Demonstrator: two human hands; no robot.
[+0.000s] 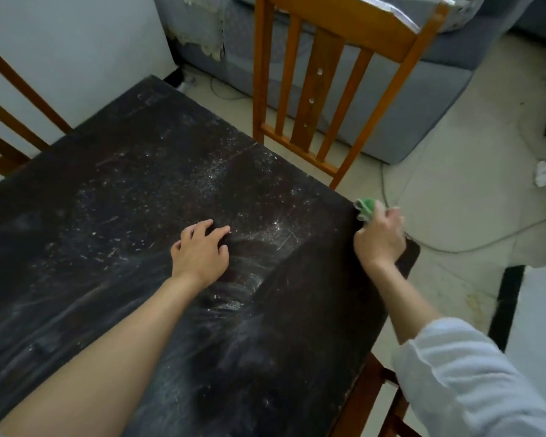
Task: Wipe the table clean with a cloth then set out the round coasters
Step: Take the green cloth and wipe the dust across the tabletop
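Observation:
The dark table (pixel 123 190) is dusted with white crumbs and powder, thickest around the middle, with wipe streaks toward the near side. My left hand (pixel 200 250) rests on the tabletop with fingers spread and slightly bent, holding nothing. My right hand (pixel 380 236) is at the table's right edge and grips a bunched green and white cloth (pixel 365 209), which sticks out past the edge. No round coasters are in view.
A wooden chair (pixel 325 86) stands against the table's far right side. Another chair's slats (pixel 10 121) show at the left. A grey sofa (pixel 423 99) sits behind, cables run over the floor (pixel 454 197), and a chair frame (pixel 375 402) shows at the near right.

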